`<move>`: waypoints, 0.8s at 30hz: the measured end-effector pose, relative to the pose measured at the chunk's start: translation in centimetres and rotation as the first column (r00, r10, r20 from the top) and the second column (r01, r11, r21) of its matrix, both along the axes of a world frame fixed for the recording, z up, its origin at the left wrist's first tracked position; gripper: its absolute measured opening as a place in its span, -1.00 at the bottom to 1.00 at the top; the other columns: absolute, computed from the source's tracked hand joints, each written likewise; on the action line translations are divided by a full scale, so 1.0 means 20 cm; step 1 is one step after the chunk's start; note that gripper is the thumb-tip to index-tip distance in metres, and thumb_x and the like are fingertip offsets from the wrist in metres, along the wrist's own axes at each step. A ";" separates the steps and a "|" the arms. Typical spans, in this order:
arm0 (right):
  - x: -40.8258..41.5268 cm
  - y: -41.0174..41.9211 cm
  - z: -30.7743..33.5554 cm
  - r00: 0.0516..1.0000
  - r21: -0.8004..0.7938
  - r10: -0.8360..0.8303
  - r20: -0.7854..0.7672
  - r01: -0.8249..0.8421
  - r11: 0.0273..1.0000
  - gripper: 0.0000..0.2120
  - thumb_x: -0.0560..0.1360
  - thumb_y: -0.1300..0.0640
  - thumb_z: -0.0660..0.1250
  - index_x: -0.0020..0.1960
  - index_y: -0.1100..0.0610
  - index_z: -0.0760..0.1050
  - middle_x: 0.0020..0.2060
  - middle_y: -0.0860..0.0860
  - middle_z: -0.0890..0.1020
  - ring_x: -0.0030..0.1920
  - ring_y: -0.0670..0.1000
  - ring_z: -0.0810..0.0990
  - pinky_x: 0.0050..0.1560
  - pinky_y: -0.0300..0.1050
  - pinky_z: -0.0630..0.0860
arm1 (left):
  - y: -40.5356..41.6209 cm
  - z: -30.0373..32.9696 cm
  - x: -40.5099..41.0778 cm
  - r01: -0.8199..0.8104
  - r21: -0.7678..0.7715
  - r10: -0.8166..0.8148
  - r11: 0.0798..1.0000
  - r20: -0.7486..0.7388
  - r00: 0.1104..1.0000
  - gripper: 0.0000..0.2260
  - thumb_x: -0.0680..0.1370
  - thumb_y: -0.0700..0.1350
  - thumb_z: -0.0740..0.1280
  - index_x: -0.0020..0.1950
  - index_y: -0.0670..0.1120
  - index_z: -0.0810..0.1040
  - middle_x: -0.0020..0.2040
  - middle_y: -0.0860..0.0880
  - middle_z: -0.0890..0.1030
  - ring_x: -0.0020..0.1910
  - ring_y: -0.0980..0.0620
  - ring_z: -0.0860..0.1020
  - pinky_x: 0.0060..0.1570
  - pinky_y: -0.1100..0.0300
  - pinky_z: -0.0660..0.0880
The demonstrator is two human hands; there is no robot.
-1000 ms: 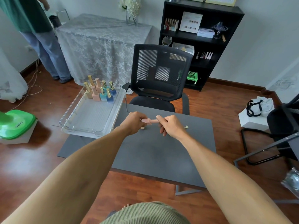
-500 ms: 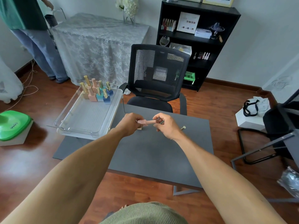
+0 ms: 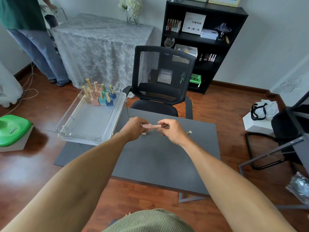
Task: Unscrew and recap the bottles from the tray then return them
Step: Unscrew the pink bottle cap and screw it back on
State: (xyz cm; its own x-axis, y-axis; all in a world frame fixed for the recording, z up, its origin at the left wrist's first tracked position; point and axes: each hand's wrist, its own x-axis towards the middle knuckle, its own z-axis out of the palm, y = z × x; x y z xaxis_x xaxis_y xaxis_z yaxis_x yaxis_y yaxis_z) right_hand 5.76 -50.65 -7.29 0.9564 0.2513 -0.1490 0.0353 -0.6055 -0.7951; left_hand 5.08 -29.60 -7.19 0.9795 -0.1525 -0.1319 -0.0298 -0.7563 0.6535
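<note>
I hold a small pink bottle (image 3: 149, 126) sideways above the dark grey table (image 3: 160, 158). My left hand (image 3: 133, 128) grips its square body. My right hand (image 3: 172, 131) pinches its pink cap (image 3: 156, 126). A clear plastic tray (image 3: 87, 124) overhangs the table's left side, with several bottles (image 3: 98, 96) in pink, teal, blue and tan with gold caps clustered at its far end. A gold-capped bottle (image 3: 189, 132) lies on the table just right of my right hand. Part of another small bottle (image 3: 144, 133) shows under my left hand.
A black mesh office chair (image 3: 162, 81) stands right behind the table. A second chair (image 3: 291, 131) is at the right. A person in jeans (image 3: 36, 47) stands far left beside a cloth-covered table (image 3: 100, 46). A black shelf (image 3: 200, 41) lines the back wall.
Both hands stay together on the pink bottle, with my right fingers shifting on the cap. The view has shifted slightly.
</note>
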 end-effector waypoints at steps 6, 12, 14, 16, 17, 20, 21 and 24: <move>0.00 0.00 0.00 0.998 -0.083 0.049 0.047 -0.045 0.996 -0.87 0.63 0.13 0.38 -0.03 0.07 0.70 -0.33 0.04 0.65 -0.38 -0.10 0.44 -0.37 -0.25 0.36 | -0.02 -0.01 0.00 0.044 0.061 -0.045 0.997 0.028 0.999 -0.89 0.58 -0.14 0.44 0.07 -0.07 0.73 -0.07 -0.03 0.66 -0.13 -0.03 0.58 -0.09 0.01 0.62; 0.00 0.00 -0.02 0.998 -0.140 0.068 0.014 -0.066 0.988 -0.75 0.67 0.08 0.31 -0.13 0.09 0.67 -0.35 0.11 0.62 -0.44 -0.04 0.38 -0.44 -0.16 0.34 | -0.01 -0.02 0.00 0.096 0.164 -0.112 0.982 0.090 0.990 -0.91 0.60 -0.17 0.39 0.00 -0.05 0.71 -0.10 -0.01 0.60 -0.17 0.00 0.53 -0.22 0.12 0.50; 0.00 0.00 -0.02 0.998 -0.138 0.061 -0.001 -0.061 0.989 -0.72 0.67 0.08 0.30 -0.18 0.09 0.64 -0.38 0.07 0.60 -0.45 -0.03 0.37 -0.45 -0.17 0.33 | 0.00 -0.02 0.00 0.104 0.179 -0.123 0.978 0.097 0.988 -0.91 0.60 -0.17 0.40 0.01 -0.04 0.71 -0.09 -0.01 0.60 -0.17 0.01 0.52 -0.21 0.11 0.50; 0.01 0.00 -0.02 0.999 -0.149 0.053 -0.010 -0.054 0.987 -0.70 0.67 0.07 0.30 -0.21 0.08 0.63 -0.38 0.05 0.60 -0.45 -0.03 0.39 -0.46 -0.18 0.34 | 0.00 -0.02 0.00 0.108 0.184 -0.128 0.977 0.103 0.986 -0.91 0.59 -0.18 0.41 0.02 -0.04 0.71 -0.08 0.00 0.60 -0.17 0.02 0.52 -0.21 0.12 0.52; 0.01 0.00 -0.02 0.998 -0.156 0.054 -0.011 -0.055 0.986 -0.69 0.67 0.06 0.29 -0.21 0.08 0.63 -0.38 0.04 0.61 -0.45 -0.03 0.40 -0.46 -0.19 0.35 | 0.00 -0.02 0.00 0.111 0.187 -0.132 0.976 0.103 0.986 -0.91 0.59 -0.18 0.41 0.02 -0.04 0.71 -0.08 0.00 0.61 -0.17 0.02 0.53 -0.20 0.10 0.54; 0.00 0.00 -0.03 0.999 -0.133 0.048 -0.018 -0.050 0.990 -0.71 0.67 0.05 0.29 -0.18 0.09 0.66 -0.38 0.03 0.63 -0.43 -0.03 0.43 -0.43 -0.15 0.40 | 0.00 -0.03 0.00 0.112 0.192 -0.132 0.975 0.097 0.986 -0.92 0.59 -0.17 0.42 0.03 -0.05 0.71 -0.07 -0.01 0.61 -0.16 0.00 0.54 -0.15 0.06 0.58; 0.00 0.00 -0.03 0.999 -0.118 0.043 -0.012 -0.044 0.992 -0.72 0.67 0.05 0.30 -0.15 0.10 0.66 -0.37 0.05 0.64 -0.42 -0.01 0.45 -0.41 -0.11 0.42 | 0.00 -0.03 0.00 0.109 0.190 -0.129 0.976 0.095 0.987 -0.92 0.59 -0.17 0.42 0.03 -0.05 0.71 -0.07 -0.01 0.61 -0.16 0.00 0.54 -0.15 0.06 0.57; -0.01 0.01 -0.03 1.000 -0.028 -0.021 0.020 0.021 0.999 -0.82 0.65 0.08 0.33 0.00 0.14 0.66 -0.27 0.09 0.68 -0.28 0.14 0.63 -0.26 0.03 0.58 | -0.01 -0.02 0.01 0.095 0.180 -0.112 0.979 0.090 0.990 -0.92 0.60 -0.17 0.39 0.00 -0.07 0.69 -0.09 -0.02 0.60 -0.16 -0.03 0.54 -0.19 0.06 0.54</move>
State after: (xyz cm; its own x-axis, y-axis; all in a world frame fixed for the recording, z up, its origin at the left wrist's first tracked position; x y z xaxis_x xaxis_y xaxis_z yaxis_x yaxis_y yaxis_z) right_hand 5.60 -50.41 -7.91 0.9643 0.2269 -0.1368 0.0377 -0.6284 -0.7769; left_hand 5.18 -29.73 -7.67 0.9691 -0.2371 -0.0681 -0.1722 -0.8480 0.5012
